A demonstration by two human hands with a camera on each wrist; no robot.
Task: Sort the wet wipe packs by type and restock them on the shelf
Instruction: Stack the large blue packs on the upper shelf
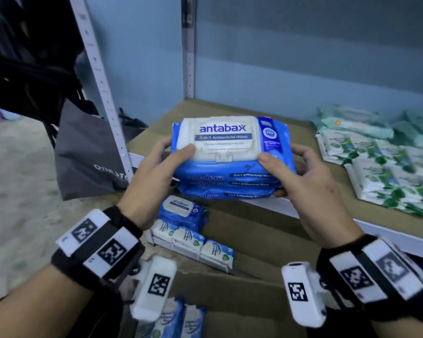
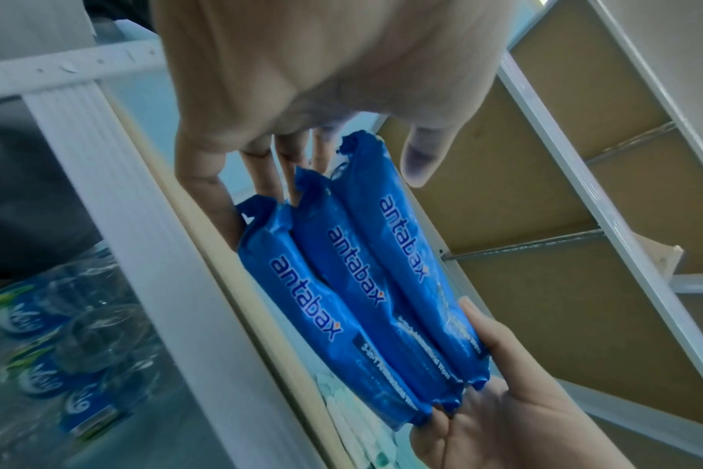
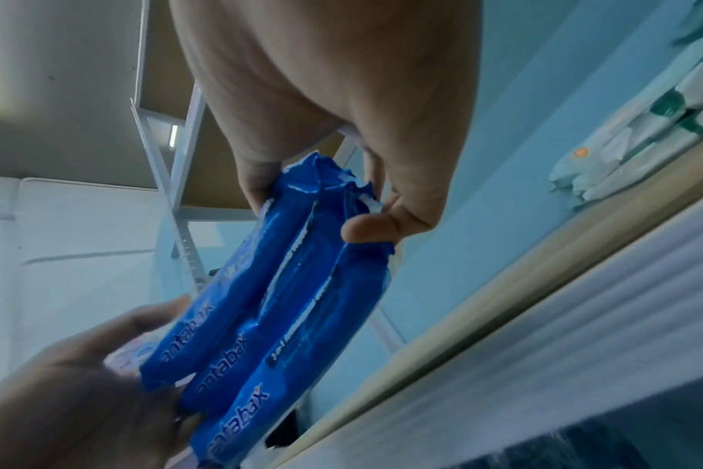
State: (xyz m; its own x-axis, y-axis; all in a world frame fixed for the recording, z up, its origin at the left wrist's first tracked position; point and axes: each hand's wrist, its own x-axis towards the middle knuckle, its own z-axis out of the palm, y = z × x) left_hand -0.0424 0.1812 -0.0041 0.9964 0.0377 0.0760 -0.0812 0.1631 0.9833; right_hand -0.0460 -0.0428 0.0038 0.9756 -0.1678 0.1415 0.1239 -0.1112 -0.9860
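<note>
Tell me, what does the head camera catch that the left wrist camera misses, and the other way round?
Only the head view shows the top pack's white lid, the green and white packs on the shelf, and a grey bag. Only the left wrist view shows bottled water and the undersides of upper shelves. Both show the left hand and right hand holding three stacked blue antabax packs.

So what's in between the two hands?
A stack of three blue antabax packs, gripped by the left hand and right hand; the head view shows it.
</note>
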